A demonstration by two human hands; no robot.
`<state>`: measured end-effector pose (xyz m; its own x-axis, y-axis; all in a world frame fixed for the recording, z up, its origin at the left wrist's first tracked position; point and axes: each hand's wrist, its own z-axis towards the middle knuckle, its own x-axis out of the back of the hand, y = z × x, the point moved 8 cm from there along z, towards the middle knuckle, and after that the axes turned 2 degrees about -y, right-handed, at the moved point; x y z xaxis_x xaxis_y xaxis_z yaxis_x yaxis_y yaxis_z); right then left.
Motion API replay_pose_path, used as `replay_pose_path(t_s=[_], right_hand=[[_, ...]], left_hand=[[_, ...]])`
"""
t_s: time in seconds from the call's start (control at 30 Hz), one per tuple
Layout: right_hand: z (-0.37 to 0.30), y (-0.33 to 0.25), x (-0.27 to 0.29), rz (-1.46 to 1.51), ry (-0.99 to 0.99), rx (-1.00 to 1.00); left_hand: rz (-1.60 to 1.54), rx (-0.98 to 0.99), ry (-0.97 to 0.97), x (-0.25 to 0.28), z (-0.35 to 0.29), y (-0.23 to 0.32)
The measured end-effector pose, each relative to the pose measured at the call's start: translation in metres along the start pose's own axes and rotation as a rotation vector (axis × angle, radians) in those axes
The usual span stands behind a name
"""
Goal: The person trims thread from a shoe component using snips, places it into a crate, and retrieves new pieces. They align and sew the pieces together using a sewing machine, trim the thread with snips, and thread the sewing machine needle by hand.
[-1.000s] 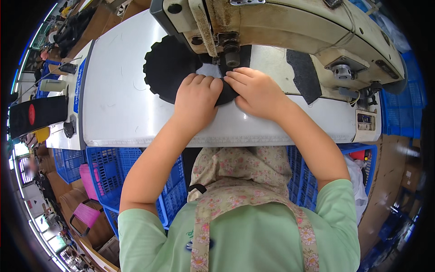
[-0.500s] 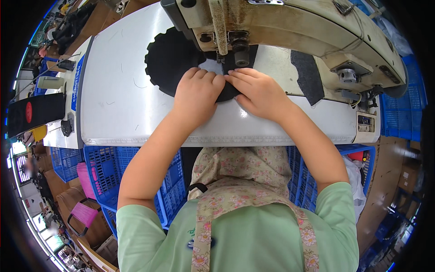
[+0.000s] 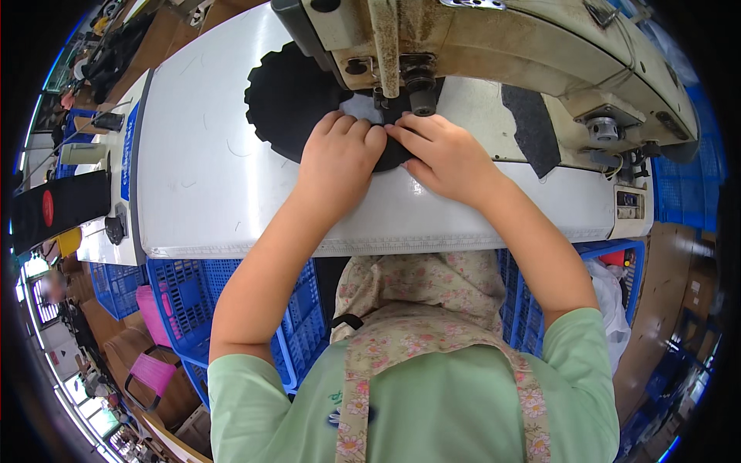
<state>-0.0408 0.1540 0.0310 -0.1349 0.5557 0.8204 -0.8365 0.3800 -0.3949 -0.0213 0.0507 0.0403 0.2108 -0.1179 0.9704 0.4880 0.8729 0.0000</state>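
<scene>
A rounded black fabric piece [image 3: 285, 100] with a notched edge lies on the white table of a sewing machine [image 3: 509, 46]. Its near part is under the machine's needle area [image 3: 380, 99], where a pale grey patch [image 3: 363, 108] shows. My left hand [image 3: 340, 158] presses on the fabric with curled fingers, just left of the needle. From the right, my right hand [image 3: 448, 158] grips the fabric's edge, thumb below and fingers above. The two hands' fingertips nearly meet in front of the presser foot. What lies beneath my fingers is hidden.
A dark grey fabric scrap [image 3: 531, 131] lies on the machine bed at right. Loose threads are scattered on the table's left half. Blue plastic baskets [image 3: 301, 328] stand below the table's front edge. A neighbouring table [image 3: 108, 193] adjoins at left.
The whole view has shifted slightly. Both hands keep their hold on the black fabric, which has hardly moved under the machine.
</scene>
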Motion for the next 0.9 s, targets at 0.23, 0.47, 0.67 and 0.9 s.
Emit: replay_pose_path(t_s=[0.23, 0.47, 0.67, 0.9], right_hand=[[0.003, 0.007, 0.000, 0.036, -0.013, -0.038], [0.002, 0.014, -0.004, -0.004, 0.000, -0.002], [0.003, 0.021, -0.005, 0.023, -0.073, -0.081], [0.005, 0.022, -0.005, 0.059, -0.058, -0.088]], left_hand=[[0.014, -0.008, 0.060, 0.001, 0.004, -0.001], [0.060, -0.020, 0.122, 0.004, 0.010, -0.006], [0.026, 0.040, 0.015, -0.006, 0.015, -0.019], [0.032, 0.020, 0.036, -0.004, 0.017, -0.020]])
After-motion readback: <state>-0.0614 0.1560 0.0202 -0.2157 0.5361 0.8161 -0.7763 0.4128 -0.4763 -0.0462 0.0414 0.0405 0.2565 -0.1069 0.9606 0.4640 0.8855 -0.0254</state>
